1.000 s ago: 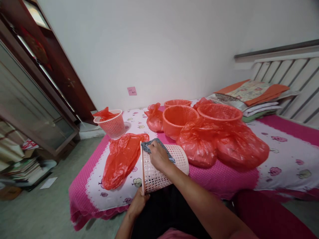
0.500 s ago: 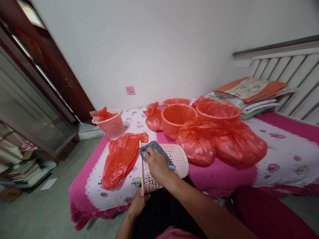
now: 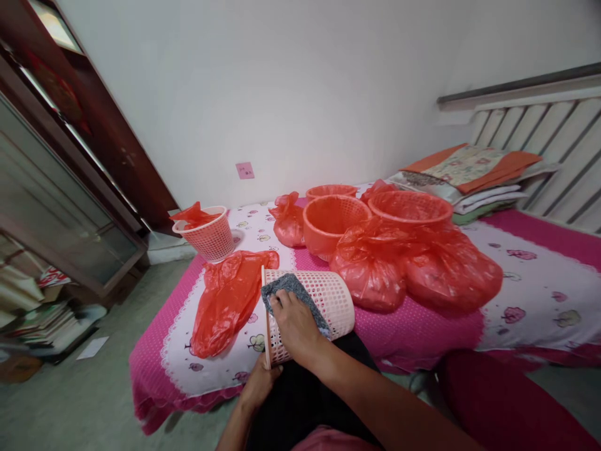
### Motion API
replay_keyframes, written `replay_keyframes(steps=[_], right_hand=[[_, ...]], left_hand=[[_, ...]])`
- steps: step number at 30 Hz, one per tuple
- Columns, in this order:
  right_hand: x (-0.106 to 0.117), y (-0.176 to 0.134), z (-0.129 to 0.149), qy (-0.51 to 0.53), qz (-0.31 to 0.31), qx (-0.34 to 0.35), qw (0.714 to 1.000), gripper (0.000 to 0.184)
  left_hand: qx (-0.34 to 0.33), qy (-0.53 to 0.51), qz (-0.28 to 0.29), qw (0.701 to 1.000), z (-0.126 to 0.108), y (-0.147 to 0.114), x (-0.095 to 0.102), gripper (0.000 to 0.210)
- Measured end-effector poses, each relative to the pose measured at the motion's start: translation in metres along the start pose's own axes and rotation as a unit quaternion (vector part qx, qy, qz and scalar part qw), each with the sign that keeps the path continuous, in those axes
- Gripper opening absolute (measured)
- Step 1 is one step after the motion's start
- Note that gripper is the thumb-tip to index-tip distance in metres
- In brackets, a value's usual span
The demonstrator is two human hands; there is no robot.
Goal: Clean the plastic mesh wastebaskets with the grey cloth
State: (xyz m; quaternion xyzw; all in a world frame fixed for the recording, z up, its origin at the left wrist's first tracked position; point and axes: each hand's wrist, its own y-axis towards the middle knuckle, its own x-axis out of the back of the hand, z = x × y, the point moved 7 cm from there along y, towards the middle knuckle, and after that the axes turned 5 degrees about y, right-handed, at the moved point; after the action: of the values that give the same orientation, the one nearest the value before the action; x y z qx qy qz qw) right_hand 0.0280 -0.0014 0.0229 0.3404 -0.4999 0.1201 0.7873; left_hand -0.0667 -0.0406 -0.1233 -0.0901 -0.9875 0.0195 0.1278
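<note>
A pale pink plastic wastebasket (image 3: 335,297) with a perforated wall lies on its side across my lap, its mouth facing left. My left hand (image 3: 261,379) is closed on the lower part of its rim. My right hand (image 3: 295,322) presses a grey cloth (image 3: 295,285) against the basket's upper side near the rim, fingers curled on the cloth. Just left of the basket a red plastic bag (image 3: 230,304) lies flattened on the bed. The inside of the basket is hidden from view.
Another pink wastebasket (image 3: 213,238) holding a red bag stands at the bed's left. Red baskets (image 3: 323,235) and stuffed red bags (image 3: 370,275) crowd the middle. Folded cloths (image 3: 488,197) are stacked near the radiator (image 3: 563,156). A dark red round seat (image 3: 502,401) is at lower right.
My right hand and the cloth have shifted slightly down over the basket's side. My left hand keeps its hold on the rim.
</note>
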Motion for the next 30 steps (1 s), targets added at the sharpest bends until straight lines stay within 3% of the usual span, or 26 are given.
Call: replay_keyframes(steps=[10, 15, 30], right_hand=[[-0.01, -0.013, 0.002, -0.003, -0.005, 0.012, 1.0, 0.04], [-0.013, -0.021, 0.003, 0.012, -0.014, 0.023, 1.0, 0.042], [-0.024, -0.046, 0.003, 0.031, -0.069, 0.07, 0.995, 0.044]], left_hand=[[0.013, -0.022, -0.01, 1.0, 0.013, 0.001, 0.003, 0.038], [0.023, -0.055, -0.002, 0.998, 0.017, 0.002, 0.002, 0.05], [0.036, -0.045, -0.012, 0.998, 0.01, -0.001, 0.003, 0.052]])
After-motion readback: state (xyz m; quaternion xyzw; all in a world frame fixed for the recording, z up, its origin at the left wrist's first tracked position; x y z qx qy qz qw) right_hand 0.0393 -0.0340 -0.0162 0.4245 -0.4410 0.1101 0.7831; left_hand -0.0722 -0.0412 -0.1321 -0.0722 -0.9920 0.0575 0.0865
